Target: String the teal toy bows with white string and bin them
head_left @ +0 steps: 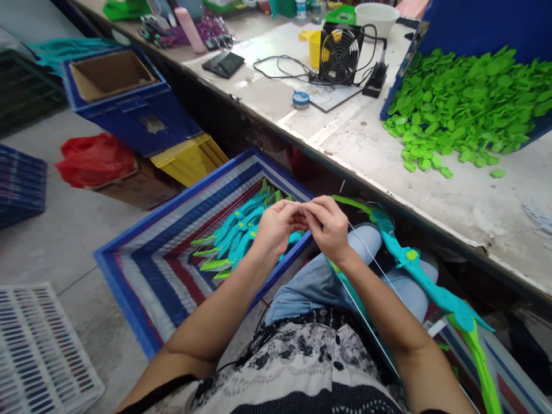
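Observation:
My left hand [278,225] and my right hand [328,224] meet fingertip to fingertip above my lap. Both are closed in a pinch on a thin white string [366,247], of which a small white bit shows between the fingertips. From my right hand the string runs down to the right, passing behind my forearm. A teal toy bow [399,250] with lime-green tips and a green hexagonal piece at its middle lies across my legs, to the right of my hands. More such toy bows [241,230] lie piled below my left hand.
A blue-rimmed bin with a striped lining [149,247] holds the piled bows. The workbench [340,135] carries a fan [341,54], a round blue tin [301,100] and a tipped blue crate spilling green pieces [470,106]. A white basket [41,345] stands at lower left.

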Motion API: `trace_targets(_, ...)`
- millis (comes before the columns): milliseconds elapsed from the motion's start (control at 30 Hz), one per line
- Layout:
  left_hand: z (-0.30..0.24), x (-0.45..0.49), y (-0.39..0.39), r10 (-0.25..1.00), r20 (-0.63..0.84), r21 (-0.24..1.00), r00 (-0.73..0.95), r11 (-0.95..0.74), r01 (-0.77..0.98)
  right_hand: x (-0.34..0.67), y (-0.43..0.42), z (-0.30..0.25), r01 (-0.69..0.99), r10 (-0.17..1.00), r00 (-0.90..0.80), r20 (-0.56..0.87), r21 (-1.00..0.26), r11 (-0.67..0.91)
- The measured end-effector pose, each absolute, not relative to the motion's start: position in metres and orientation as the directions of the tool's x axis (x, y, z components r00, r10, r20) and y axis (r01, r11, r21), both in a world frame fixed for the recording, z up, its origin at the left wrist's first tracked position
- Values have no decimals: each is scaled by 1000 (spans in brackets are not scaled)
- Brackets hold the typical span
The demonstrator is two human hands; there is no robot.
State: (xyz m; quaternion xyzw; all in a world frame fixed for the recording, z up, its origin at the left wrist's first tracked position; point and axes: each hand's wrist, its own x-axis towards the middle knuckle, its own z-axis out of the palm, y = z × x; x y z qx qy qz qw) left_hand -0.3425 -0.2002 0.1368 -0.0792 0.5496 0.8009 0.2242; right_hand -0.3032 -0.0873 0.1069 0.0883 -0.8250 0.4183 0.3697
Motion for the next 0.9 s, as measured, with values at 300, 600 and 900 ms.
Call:
trace_targets(300,138,-340,-197,244,-353,876,-903,-252,-411,-310,-61,124,-420,-153,-838,524,-442,793)
trace_targets(600,131,-335,-201,287,-163,983,-944,-35,-180,-304,-60,119,-406,65,-839,540,-703,584)
trace_targets(900,124,-335,-222,341,-121,985,-932,155,-71,-293,-72,92,-413,127,-840,528,-774,480)
